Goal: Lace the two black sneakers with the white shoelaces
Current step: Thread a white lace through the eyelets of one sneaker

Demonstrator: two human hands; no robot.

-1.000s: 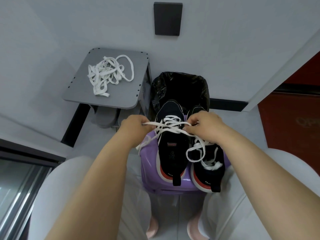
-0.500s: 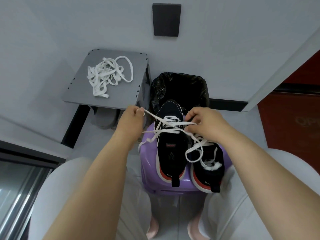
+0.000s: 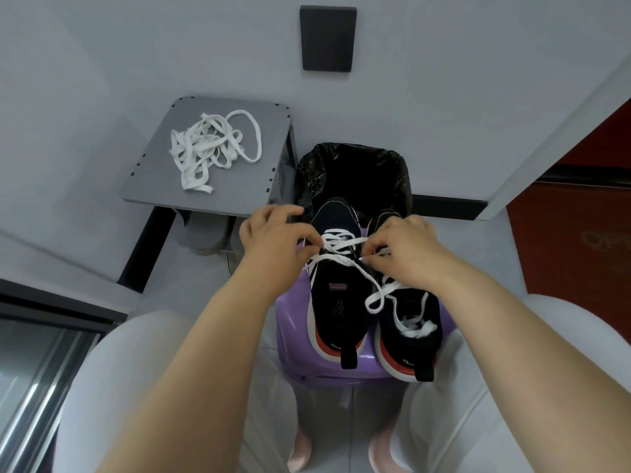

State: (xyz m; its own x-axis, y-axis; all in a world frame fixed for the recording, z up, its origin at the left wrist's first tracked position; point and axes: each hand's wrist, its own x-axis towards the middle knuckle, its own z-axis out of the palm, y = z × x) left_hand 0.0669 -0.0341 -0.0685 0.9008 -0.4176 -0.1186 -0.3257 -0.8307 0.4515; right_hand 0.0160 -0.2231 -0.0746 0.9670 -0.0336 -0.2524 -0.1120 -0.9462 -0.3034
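Two black sneakers stand side by side on a purple stool (image 3: 293,353), toes away from me. The left sneaker (image 3: 338,302) has a white shoelace (image 3: 336,245) crossed through its upper eyelets. My left hand (image 3: 273,240) pinches that lace at the shoe's left side. My right hand (image 3: 403,250) pinches the lace's other end at the right side, and its loose tail loops down over the right sneaker (image 3: 409,322). A second white lace lies bunched inside the right sneaker's opening.
A grey side table (image 3: 239,186) at the back left carries a tangled pile of white shoelaces (image 3: 208,151). A bin with a black bag (image 3: 355,172) stands just behind the stool. My knees flank the stool. A dark panel hangs on the wall.
My left hand has come back in from the far left to the left sneaker's side. The lace stretched out to the left has gone slack against the shoe. My right hand shifted slightly.
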